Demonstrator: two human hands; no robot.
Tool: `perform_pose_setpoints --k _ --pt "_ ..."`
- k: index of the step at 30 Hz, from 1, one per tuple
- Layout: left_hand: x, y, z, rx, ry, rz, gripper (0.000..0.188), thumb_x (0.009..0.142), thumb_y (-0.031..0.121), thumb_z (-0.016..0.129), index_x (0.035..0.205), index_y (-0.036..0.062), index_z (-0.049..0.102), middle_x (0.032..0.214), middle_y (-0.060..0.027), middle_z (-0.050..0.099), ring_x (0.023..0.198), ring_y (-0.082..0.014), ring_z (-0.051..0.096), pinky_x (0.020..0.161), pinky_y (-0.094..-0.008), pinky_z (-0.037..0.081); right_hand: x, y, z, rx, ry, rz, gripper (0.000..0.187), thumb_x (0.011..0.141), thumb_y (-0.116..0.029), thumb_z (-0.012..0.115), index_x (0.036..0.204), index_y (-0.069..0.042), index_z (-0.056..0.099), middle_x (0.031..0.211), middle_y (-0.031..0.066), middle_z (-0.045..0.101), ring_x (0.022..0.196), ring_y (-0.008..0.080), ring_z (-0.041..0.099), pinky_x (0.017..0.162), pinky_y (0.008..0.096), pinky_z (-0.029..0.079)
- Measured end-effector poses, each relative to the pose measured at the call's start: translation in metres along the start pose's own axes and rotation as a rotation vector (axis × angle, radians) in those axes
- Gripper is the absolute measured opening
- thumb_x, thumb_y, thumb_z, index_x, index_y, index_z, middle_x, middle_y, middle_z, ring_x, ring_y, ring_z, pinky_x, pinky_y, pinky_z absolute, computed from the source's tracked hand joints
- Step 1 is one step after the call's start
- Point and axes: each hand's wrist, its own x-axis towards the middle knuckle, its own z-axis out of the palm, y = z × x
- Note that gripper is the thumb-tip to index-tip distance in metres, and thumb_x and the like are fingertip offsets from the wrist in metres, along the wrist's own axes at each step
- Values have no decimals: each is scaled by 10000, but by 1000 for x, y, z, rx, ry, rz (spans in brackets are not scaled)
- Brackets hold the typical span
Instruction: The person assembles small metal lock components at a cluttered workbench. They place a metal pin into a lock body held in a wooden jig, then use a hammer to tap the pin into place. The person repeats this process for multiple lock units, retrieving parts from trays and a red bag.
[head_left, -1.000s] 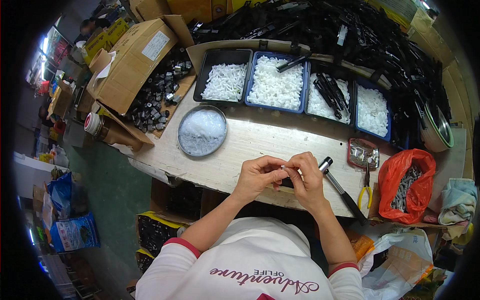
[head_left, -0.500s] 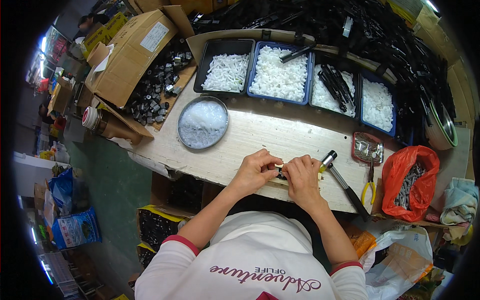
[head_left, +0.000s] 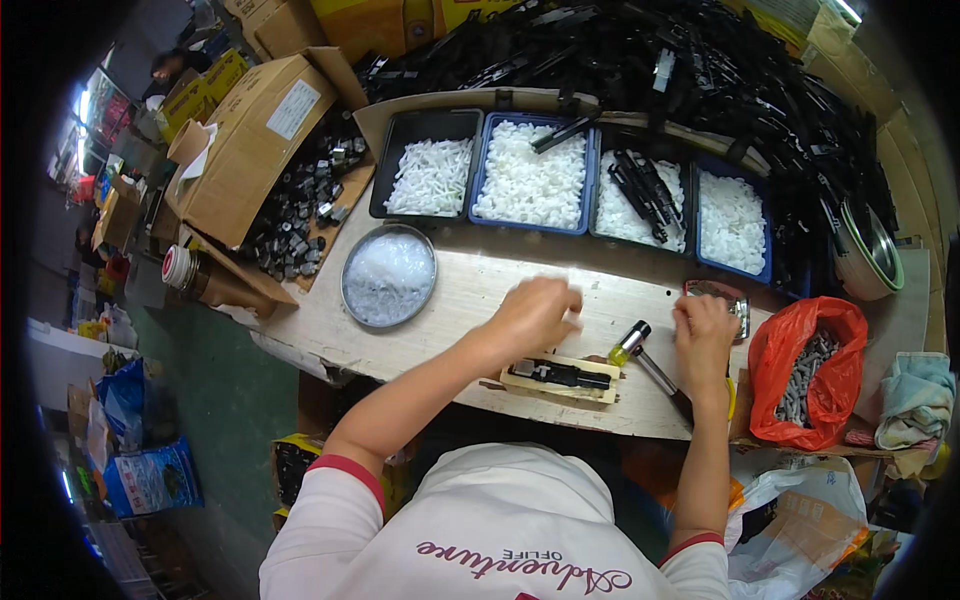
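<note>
Red tray (head_left: 716, 287), contents mostly hidden, at fingertips of right hand (head_left: 706, 330); can't tell if pinching anything. Left hand (head_left: 543, 312) blurred, curled, grip unclear too. Slim black part (head_left: 575, 376) in cream recessed block (head_left: 553, 389), left hand's 5–6 o'clock. Crinkled red bag (head_left: 772, 365), grey pieces (head_left: 803, 385) inside, right hand's 4. Round metal dish (head_left: 390, 324), glossy whitish strands (head_left: 390, 268), left hand's 9–10. Blue tub (head_left: 530, 226), white bits (head_left: 530, 185), 12.

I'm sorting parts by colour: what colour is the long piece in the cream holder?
The long piece is mostly black, best seen in the head view.
</note>
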Motion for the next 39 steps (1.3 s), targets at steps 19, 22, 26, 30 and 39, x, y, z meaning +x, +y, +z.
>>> perform_pose_setpoints --k 19,22,26,30,39 --pt "118 -7 0 486 169 312 143 649 -49 577 790 -31 585 813 -163 588 717 -305 614 589 -401 506 15 45 4 6 -56 180 125 703 -72 569 823 -44 593 813 91 600 836 246 537 781 412 322" --pt "109 -10 -14 18 164 180 91 722 -30 587 809 -21 562 770 -114 589 648 -208 604 519 -334 500 15 39 -7 344 -44 295 116 736 -68 587 848 -43 603 813 71 593 825 195 532 767 348 348" --pt "56 2 -13 -965 6 -90 63 832 40 586 884 9 569 721 -34 567 592 -81 546 447 -205 437 11 5 -17 937 -93 389 81 781 -78 596 842 -26 605 786 23 563 782 118 508 699 250 372" --pt "0 7 11 -1247 -37 -177 96 849 63 583 925 5 578 741 -33 567 614 -78 547 488 -204 452 8 -42 -20 995 -127 184 78 795 -75 595 840 -11 594 780 19 556 779 113 503 685 240 375" --pt "-46 7 20 -1440 51 -104 145 823 17 599 964 -11 583 799 -62 586 665 -114 579 554 -245 502 -4 -83 -17 1282 -299 346 101 841 -126 588 846 -26 580 795 -16 550 747 68 462 703 210 373"
